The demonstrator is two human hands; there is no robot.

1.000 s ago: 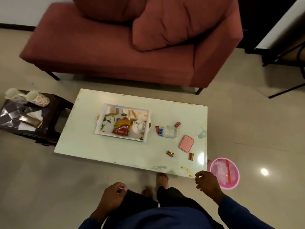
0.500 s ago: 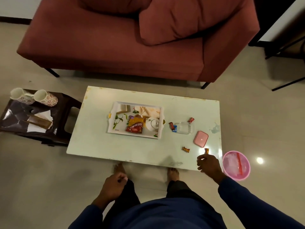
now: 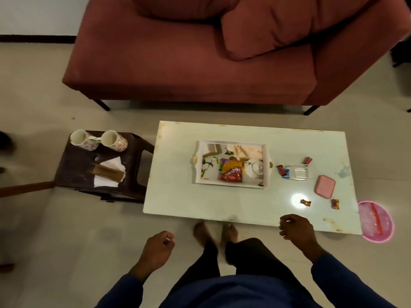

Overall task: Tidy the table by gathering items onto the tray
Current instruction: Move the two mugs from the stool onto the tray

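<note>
— Since half a second ago the right hand (image 3: 297, 230) has drawn back from the table's right end toward the near edge, and the view has swung so the table sits further right. Its fingers (image 3: 287, 221) are loosely curled and hold nothing. The left hand (image 3: 156, 252) hangs over the floor; something pale shows at its fingertips, but I cannot tell whether it pinches anything.

— And what's left to gather?

— Nearest the right hand, two small orange-wrapped candies (image 3: 305, 202) lie on the pale rectangular tabletop (image 3: 178, 196), well apart from the white rectangular tray with side handles (image 3: 198, 162). Beyond them: a pink rounded-rectangle lid (image 3: 324, 186), a clear plastic box (image 3: 299, 173), and three more small wrapped sweets.

— How would they handle?

— The candies look light and crinkly; I'd pinch each across the twisted wrapper ends. The box seems stiff, light, perhaps slick, so grip its opposite walls. The lid is best lifted by its edge.

— Tray contents?

— A red-and-yellow snack packet (image 3: 231, 172) and a white ceramic teapot (image 3: 254, 168), the fragile one to avoid knocking.
</note>
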